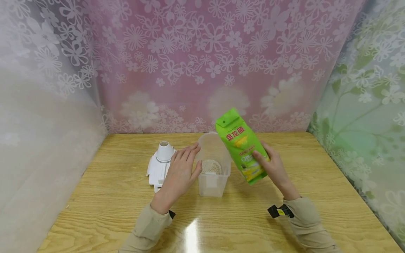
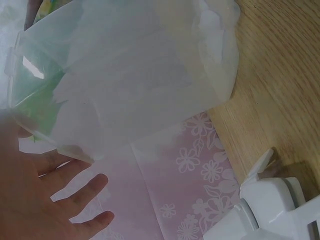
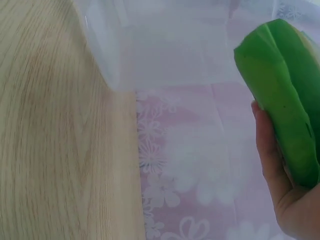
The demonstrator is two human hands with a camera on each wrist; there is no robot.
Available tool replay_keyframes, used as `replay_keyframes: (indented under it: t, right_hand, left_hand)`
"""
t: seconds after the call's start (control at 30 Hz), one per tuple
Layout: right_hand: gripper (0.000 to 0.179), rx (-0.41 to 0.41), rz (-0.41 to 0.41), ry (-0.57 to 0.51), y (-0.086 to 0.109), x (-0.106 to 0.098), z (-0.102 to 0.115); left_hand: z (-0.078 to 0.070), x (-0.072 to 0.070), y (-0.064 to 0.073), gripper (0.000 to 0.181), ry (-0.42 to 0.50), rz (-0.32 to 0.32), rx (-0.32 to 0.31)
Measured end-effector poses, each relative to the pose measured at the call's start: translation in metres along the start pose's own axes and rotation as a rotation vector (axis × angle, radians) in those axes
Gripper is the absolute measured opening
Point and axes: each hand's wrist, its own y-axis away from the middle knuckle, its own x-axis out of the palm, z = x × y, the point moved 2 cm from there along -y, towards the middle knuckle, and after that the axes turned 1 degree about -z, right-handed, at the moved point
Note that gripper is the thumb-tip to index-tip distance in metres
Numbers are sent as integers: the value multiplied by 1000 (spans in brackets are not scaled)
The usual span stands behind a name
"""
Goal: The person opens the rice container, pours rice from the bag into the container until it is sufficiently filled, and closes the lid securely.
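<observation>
Low on its right side, my right hand grips a green rice bag, thumb on the printed front. The bag leans to the upper left, its folded top beside the tub's rim. A clear plastic tub stands upright on the table with pale rice grains inside. My left hand is at the tub's left side with fingers spread and fairly straight. In the left wrist view the left fingers lie close to the tub's edge; whether they press on it I cannot tell.
Left of the tub, partly behind my left hand, lies a white plastic part with a cone-shaped spout. The wooden table meets flowered curtains at the back and both sides.
</observation>
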Motion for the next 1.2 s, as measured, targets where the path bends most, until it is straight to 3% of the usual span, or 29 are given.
replay_keyframes:
  t: [0.17,0.27,0.57,0.73,1.2]
  right_hand:
    - [31,1,-87,95,-1,1,5]
    - [34,29,-96,135,-1,-3,12]
    - [44,122,20,267,-6,-21,33]
    - [52,154,43,305,-8,-22,40]
    - [54,62,5,545,-18,-19,63]
  left_hand:
    - [0,-1,0,42,5,-5,2]
    - [-1,-2,0,42,9,-7,2]
    - [-1,-2,-1,43,9,-14,4]
    - [-1,-2,-1,43,7,-16,3]
    - [-1,-2,-1,42,5,-18,-3]
